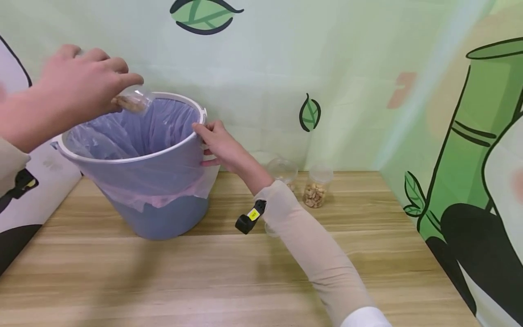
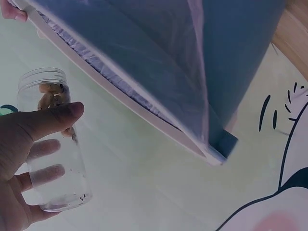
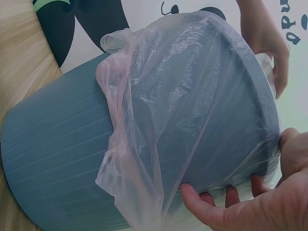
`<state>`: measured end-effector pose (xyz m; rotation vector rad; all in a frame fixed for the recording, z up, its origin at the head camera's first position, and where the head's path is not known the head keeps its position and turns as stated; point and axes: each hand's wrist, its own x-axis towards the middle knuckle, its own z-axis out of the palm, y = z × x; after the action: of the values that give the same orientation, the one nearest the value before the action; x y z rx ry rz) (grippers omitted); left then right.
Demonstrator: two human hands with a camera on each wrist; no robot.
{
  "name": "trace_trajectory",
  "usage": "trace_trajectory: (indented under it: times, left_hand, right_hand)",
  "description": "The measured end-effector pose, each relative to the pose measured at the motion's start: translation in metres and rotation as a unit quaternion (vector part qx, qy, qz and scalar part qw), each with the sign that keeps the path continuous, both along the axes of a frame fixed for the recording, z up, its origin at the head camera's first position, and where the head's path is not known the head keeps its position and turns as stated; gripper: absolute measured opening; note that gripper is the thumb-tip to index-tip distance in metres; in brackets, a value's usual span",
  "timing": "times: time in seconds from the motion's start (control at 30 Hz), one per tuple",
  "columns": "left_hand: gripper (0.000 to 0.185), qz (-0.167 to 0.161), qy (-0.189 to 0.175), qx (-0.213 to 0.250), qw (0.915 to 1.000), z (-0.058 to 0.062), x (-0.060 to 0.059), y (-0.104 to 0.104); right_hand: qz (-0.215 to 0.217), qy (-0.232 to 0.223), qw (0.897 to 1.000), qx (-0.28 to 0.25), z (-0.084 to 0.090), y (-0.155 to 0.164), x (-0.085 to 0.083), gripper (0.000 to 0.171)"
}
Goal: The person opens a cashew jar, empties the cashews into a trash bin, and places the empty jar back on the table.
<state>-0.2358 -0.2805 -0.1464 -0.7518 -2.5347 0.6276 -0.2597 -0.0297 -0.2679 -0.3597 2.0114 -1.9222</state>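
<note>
Hands split: left hand grips a tipped peanut jar over the bin's mouth; right hand clasps its rim.

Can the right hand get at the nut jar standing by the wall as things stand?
Probably yes. The right hand grips the bin rim, so it must let go first. The nut jar stands behind its forearm on bare table; only an empty clear jar sits beside it.

Matt blue plastic bin, thin glossy crinkled film liner, clear smooth plastic jar, wood-grain tabletop.
</note>
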Motion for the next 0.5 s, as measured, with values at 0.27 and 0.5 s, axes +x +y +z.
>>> trace_trajectory:
  times: [0.27, 0.5]
  left_hand:
    - [0.068, -0.030, -0.003, -0.006, 0.9995, 0.000, -0.005, 0.012]
    - [0.068, -0.031, -0.001, -0.012, 0.9994, 0.000, -0.006, 0.017]
  right_hand:
    - [0.006, 0.009, 1.000, -0.002, 0.000, -0.002, 0.001, 0.032]
    - [0.013, 0.013, 1.000, 0.000, 0.003, -0.002, 0.003, 0.031]
